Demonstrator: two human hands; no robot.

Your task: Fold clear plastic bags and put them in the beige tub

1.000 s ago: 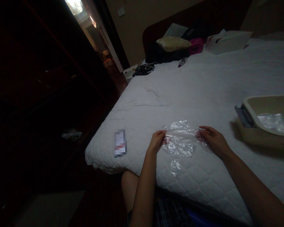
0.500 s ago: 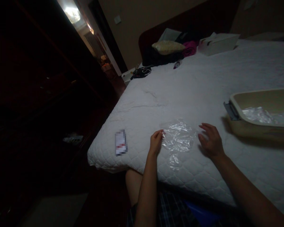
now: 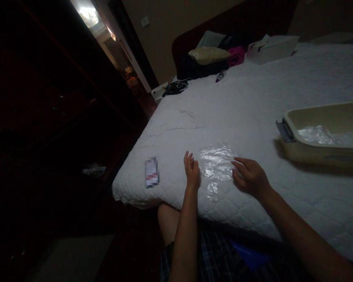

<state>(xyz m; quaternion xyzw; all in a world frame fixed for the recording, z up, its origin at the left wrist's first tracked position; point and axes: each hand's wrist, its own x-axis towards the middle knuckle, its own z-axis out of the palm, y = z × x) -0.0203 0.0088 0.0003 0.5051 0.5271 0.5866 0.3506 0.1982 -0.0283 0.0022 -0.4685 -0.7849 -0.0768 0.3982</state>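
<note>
A clear plastic bag (image 3: 216,162) lies spread on the white quilted bed cover (image 3: 247,211), with a narrower part pointing toward me. Just off its left edge is my left hand (image 3: 191,171), open with the fingers raised and holding nothing. My right hand (image 3: 251,176) reaches in from the other side, fingers apart, its fingertips at the bag's right edge. Whether those fingertips touch the plastic I cannot tell.
To the right stands a beige bin (image 3: 317,154) with a grey handle and crumpled clear plastic inside. A blurred-out phone-like object (image 3: 151,173) lies left. Farther back are a white box (image 3: 272,50), a yellowish pillow (image 3: 208,55) and a small bottle (image 3: 220,76).
My left hand has let go of the bag's left edge and its fingers have opened. My right hand has moved left to the bag's right edge. The bag lies flatter.
</note>
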